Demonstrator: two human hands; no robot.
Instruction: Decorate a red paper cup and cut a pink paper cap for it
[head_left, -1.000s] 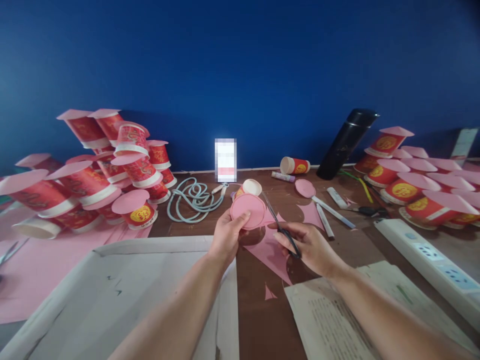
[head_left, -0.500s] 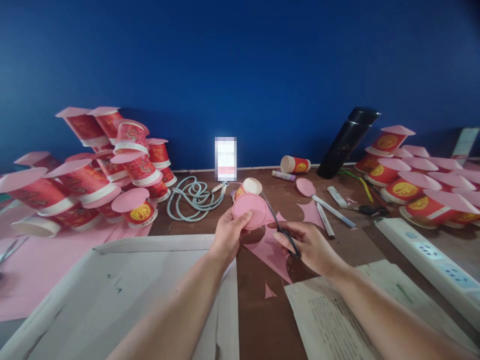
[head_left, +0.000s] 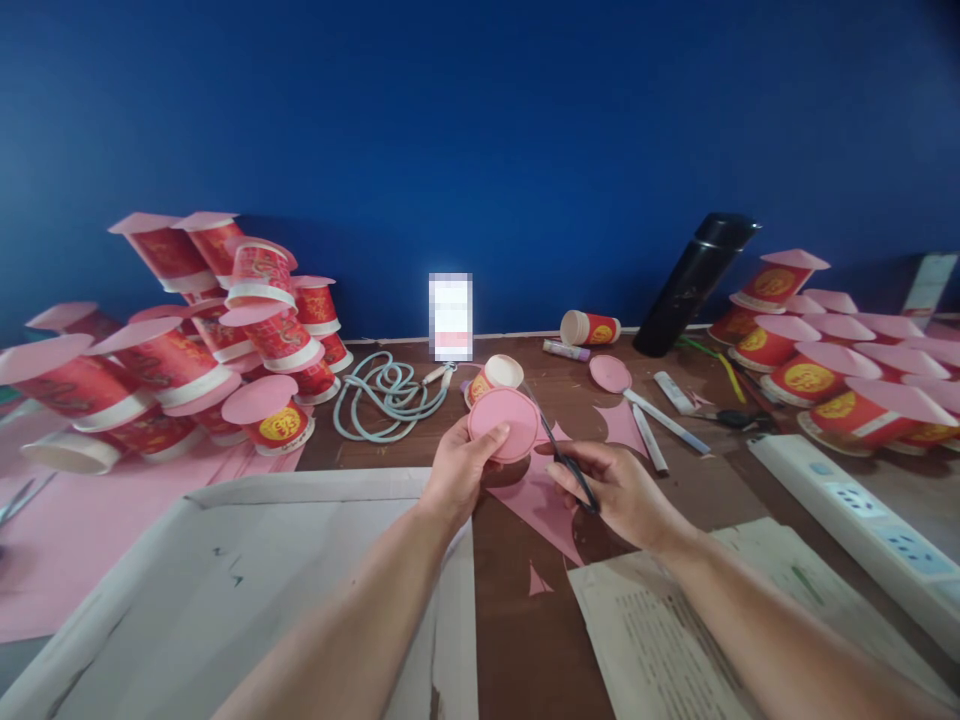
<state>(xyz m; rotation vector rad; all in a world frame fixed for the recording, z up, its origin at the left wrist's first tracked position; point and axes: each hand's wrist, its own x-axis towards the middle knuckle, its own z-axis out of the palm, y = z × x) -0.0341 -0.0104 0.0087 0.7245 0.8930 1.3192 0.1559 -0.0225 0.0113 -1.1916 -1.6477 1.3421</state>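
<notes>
Thumb on top, my left hand (head_left: 463,465) pinches a round pink paper disc (head_left: 502,425) above the table. My right hand (head_left: 611,490) is closed around the dark handles of a pair of scissors (head_left: 577,480). The blades point up and to the left, and their tips lie close to the disc's right edge. Just behind the disc a red paper cup (head_left: 499,375) rests on its side, partly covered by it. Pink paper offcuts (head_left: 540,505) lie on the brown table below and between both hands.
Stacked red cups with pink discs stand left (head_left: 161,370) and right (head_left: 814,375). A blue cable (head_left: 390,400) coils near a bright phone (head_left: 451,318). A black flask (head_left: 690,290) leans against the blue wall. A power strip (head_left: 847,510), printed paper (head_left: 675,620) and white box lid (head_left: 300,580) lie nearer.
My left hand has shifted the pink disc slightly to the right, nearer the scissors. My right hand and the scissors stay almost in place.
</notes>
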